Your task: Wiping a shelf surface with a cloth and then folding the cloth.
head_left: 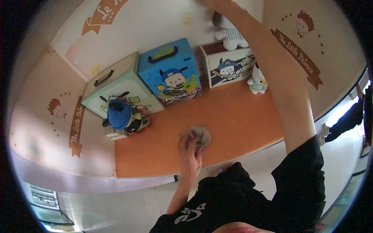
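My left hand (pixel 189 157) presses a crumpled grey cloth (pixel 200 136) against the orange shelf (pixel 233 116), fingers closed over it. The cloth and fingertips are slightly blurred. My right arm is raised across the right side, and my right hand (pixel 213 3) is at the top edge of the view. Its fingers are cut off there, beside the white plush toy (pixel 233 38) seated on a dark-topped white box (pixel 227 64). My forearm covers part of that toy and box.
On the shelf's left stand a pale green handled box (pixel 120 83), a blue handled box (pixel 169 72) and a blue-hatted figure (pixel 120 115). A small white figure (pixel 257 81) sits at the right, near my arm. Printed side walls (pixel 46 97) enclose the shelf. Another person's dark-clothed leg (pixel 344 124) shows far right.
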The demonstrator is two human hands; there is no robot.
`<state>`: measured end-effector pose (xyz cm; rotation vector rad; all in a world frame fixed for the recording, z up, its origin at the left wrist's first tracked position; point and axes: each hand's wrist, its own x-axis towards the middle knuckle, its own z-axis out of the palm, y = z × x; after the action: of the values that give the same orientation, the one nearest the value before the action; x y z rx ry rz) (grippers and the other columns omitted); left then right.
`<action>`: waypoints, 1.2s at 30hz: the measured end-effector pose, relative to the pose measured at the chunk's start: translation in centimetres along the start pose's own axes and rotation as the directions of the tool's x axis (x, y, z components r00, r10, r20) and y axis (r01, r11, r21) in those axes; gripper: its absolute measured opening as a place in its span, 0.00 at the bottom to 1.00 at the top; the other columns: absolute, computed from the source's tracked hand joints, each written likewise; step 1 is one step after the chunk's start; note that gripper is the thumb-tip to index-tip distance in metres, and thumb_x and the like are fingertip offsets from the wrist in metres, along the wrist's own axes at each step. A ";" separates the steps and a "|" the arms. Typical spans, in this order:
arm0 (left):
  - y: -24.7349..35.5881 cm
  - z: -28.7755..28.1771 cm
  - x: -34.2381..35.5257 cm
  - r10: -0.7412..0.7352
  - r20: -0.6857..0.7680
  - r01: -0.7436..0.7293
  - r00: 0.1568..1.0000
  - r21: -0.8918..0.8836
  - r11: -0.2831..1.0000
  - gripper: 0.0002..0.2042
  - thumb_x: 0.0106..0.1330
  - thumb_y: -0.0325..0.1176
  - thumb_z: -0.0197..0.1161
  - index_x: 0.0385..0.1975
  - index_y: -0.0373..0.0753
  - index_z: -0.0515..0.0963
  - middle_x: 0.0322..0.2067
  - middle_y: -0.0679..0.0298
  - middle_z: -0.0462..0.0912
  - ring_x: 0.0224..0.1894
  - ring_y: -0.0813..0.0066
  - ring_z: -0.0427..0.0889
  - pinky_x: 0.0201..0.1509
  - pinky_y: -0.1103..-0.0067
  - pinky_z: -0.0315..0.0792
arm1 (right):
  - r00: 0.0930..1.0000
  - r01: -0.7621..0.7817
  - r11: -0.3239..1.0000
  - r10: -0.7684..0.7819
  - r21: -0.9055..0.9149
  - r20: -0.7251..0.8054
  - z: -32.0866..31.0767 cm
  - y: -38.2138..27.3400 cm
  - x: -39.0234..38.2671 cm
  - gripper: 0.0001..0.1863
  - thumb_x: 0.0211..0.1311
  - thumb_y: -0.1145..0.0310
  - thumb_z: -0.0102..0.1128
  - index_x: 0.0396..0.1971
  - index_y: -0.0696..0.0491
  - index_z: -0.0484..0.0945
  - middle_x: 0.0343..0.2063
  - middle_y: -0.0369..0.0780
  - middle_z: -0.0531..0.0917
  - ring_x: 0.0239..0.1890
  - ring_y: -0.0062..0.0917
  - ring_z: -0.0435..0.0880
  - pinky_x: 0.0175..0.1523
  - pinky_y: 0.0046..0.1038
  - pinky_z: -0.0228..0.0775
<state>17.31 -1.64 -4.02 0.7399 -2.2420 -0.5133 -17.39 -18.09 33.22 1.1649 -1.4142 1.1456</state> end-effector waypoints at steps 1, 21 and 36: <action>-1.1 -0.3 -0.5 -0.097 -0.023 0.096 0.995 -0.026 0.995 0.19 0.71 0.27 0.66 0.60 0.39 0.78 0.67 0.46 0.72 0.61 0.42 0.78 0.61 0.58 0.75 | 1.000 0.001 1.000 -0.001 -0.009 0.019 0.3 -0.3 0.2 0.23 0.68 0.62 0.58 0.55 0.62 0.68 0.60 0.54 0.69 0.55 0.50 0.70 0.59 0.46 0.69; 5.9 -10.9 24.8 0.384 -0.423 -0.458 0.821 -0.087 0.885 0.14 0.70 0.22 0.64 0.53 0.39 0.85 0.48 0.61 0.87 0.47 0.69 0.83 0.49 0.72 0.77 | 0.848 0.089 0.930 0.117 -0.357 0.516 3.5 6.2 -1.4 0.66 0.72 0.27 0.48 0.81 0.63 0.22 0.82 0.55 0.20 0.81 0.60 0.15 0.82 0.63 0.23; 2.7 -14.4 51.3 0.616 -0.319 -0.446 0.720 0.468 0.763 0.18 0.75 0.29 0.60 0.62 0.36 0.80 0.64 0.56 0.80 0.65 0.58 0.77 0.70 0.67 0.71 | 0.528 -0.042 0.975 0.208 -0.220 0.823 4.6 2.0 0.0 0.67 0.71 0.26 0.48 0.81 0.62 0.21 0.82 0.54 0.19 0.82 0.58 0.14 0.82 0.62 0.21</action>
<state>-3.10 -34.29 32.87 0.2821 -1.9696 0.3537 -19.85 -22.43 32.50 1.6065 -2.3200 0.4685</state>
